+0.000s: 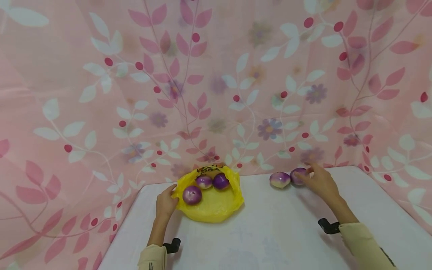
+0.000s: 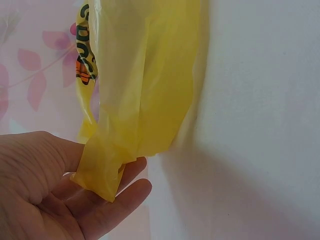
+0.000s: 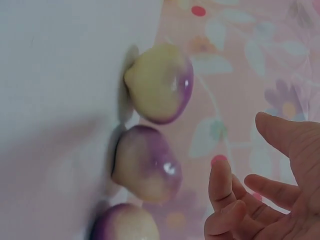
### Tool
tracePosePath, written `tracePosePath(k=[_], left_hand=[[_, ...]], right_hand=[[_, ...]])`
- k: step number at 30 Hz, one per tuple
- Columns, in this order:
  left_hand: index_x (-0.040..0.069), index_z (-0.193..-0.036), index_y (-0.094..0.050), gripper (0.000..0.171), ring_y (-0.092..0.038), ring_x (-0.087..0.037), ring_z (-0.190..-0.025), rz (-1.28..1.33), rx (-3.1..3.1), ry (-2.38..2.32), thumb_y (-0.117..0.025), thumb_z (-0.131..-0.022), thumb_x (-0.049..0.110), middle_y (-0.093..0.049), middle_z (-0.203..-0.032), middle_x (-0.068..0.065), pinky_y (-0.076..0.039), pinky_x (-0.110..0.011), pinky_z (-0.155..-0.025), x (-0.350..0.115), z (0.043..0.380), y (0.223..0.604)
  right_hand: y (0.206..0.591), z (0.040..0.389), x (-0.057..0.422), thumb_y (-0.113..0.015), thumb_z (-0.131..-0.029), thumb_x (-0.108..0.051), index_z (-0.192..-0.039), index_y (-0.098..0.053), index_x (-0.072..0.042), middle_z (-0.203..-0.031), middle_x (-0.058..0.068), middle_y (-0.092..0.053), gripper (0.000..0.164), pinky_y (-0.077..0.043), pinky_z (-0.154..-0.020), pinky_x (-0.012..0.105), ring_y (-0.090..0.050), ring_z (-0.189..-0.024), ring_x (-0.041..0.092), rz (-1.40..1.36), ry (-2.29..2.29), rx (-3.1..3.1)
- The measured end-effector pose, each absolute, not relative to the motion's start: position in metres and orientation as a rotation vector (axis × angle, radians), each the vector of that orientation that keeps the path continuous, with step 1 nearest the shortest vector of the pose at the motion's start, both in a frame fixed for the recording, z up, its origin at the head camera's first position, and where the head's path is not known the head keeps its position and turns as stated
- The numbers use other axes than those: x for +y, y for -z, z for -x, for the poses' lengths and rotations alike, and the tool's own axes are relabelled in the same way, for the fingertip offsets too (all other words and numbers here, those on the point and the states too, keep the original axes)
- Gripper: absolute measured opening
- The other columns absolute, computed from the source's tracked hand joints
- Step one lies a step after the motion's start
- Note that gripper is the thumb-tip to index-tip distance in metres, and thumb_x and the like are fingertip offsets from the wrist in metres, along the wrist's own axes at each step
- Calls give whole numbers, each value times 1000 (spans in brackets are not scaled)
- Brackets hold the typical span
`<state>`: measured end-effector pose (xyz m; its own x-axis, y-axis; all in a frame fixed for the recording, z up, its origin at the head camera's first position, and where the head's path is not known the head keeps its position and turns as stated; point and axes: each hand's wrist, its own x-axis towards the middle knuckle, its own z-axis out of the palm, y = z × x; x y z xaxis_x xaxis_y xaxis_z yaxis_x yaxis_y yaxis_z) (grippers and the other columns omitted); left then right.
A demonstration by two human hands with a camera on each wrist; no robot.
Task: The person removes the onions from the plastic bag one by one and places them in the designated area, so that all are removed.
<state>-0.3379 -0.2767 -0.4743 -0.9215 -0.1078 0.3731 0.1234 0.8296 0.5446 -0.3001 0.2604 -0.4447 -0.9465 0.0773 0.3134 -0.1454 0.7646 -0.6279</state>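
Observation:
A yellow plastic bag (image 1: 212, 210) lies on the table with its mouth spread, showing a glossy purple turnip (image 1: 192, 195) and two more inside. My left hand (image 1: 167, 203) pinches the bag's left edge; in the left wrist view, its thumb is behind the gathered yellow plastic (image 2: 107, 165). To the right, a purple-and-white turnip (image 1: 279, 180) sits beside a darker turnip (image 1: 298, 176). My right hand (image 1: 320, 182) is over that second one, fingers spread and loosely bent. The right wrist view has a third turnip (image 3: 127, 225) in the row, and the hand apart from all of them.
A white-covered table (image 1: 256, 232) carries everything. Behind it hangs a pink curtain (image 1: 216, 93) with leaves and flowers, close to the table's back edge. Black wrist mounts (image 1: 173, 245) stick out from both forearms.

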Motion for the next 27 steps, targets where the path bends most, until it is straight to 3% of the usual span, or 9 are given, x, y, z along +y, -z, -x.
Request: tracePosePath(k=[7,16,22,27], left_hand=[[0,-127,-64,48,-64,-45,-103,4,-2616,825,-67,-79,-1,-68,-110,-26,-50,-56,-90,-278,339,475],[-2,-127,-64,48,-64,-45,-103,8,-2614,845,-67,-79,-1,-68,-111,-27,-51,-55,-89,-278,338,475],[-1,-127,-63,48,-64,-45,-103,11,-2613,854,-67,-79,-1,-68,-110,-27,-52,-54,-88,-278,338,475],[-2,-126,-64,48,-65,-46,-101,21,-2598,843,-68,-78,-1,-69,-107,-27,-52,-55,-86,-279,338,474]], right_hand=[[450,307,233,-68,-90,-45,-137,-49,-1,-111,20,-66,66,-51,-80,53,-63,-102,40,-135,-1037,-2589],[459,311,204,-73,-88,-38,-130,-56,-4,-92,12,-67,56,-46,-55,31,-59,-75,23,-220,-1002,-2549],[463,313,186,-75,-86,-40,-130,-58,-6,-99,12,-70,58,-54,-68,40,-67,-86,28,-266,-1064,-2509],[461,315,169,-76,-84,-44,-132,-57,-5,-97,7,-67,64,-52,-63,34,-61,-73,18,-281,-1101,-2549]])
